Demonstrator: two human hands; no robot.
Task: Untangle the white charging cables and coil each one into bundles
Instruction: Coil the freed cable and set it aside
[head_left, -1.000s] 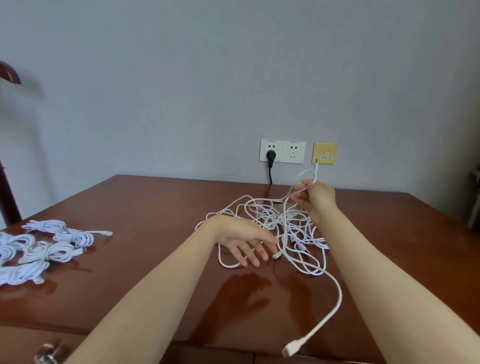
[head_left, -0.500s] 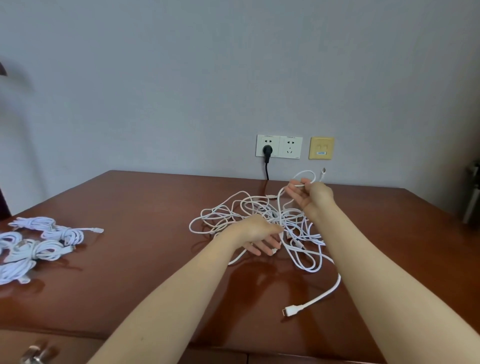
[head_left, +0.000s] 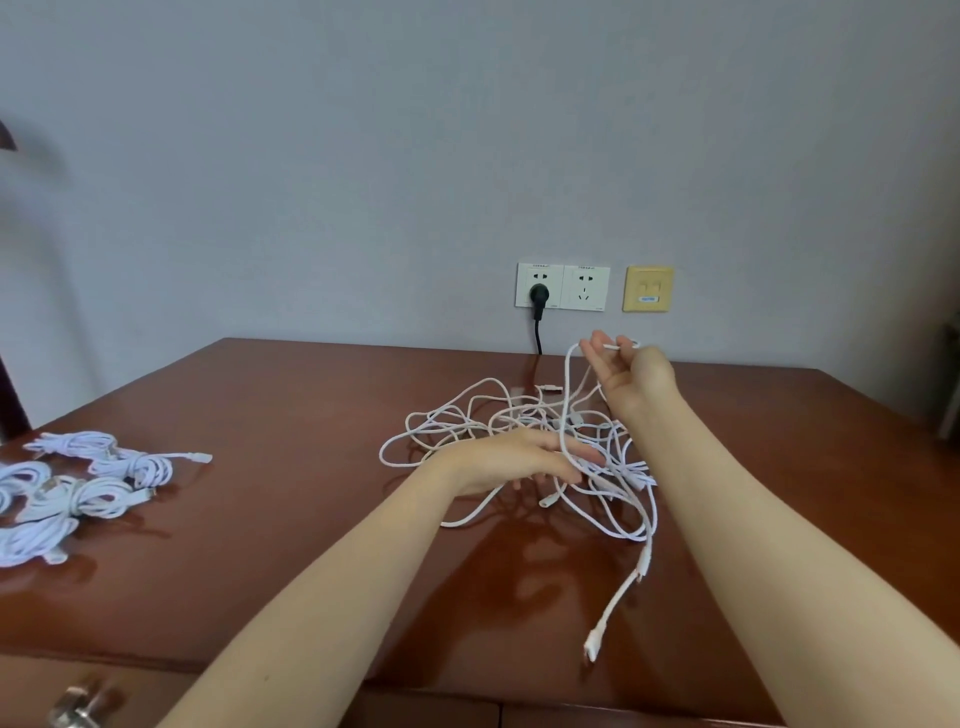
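In the head view, a tangle of thin white charging cables lies right of centre on the glossy reddish-brown wooden table. The right hand pinches one raised strand at its far side. The left hand rests on the heap, fingers straight. Coiled white cable bundles sit at the left. This looks like the untangling step; the next move should draw that strand free while pinning the rest.

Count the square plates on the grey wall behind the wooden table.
3, side by side: a white socket plate holding a black plug, an empty white socket plate beside it, then a yellow plastic plate farthest right. None looks hidden.
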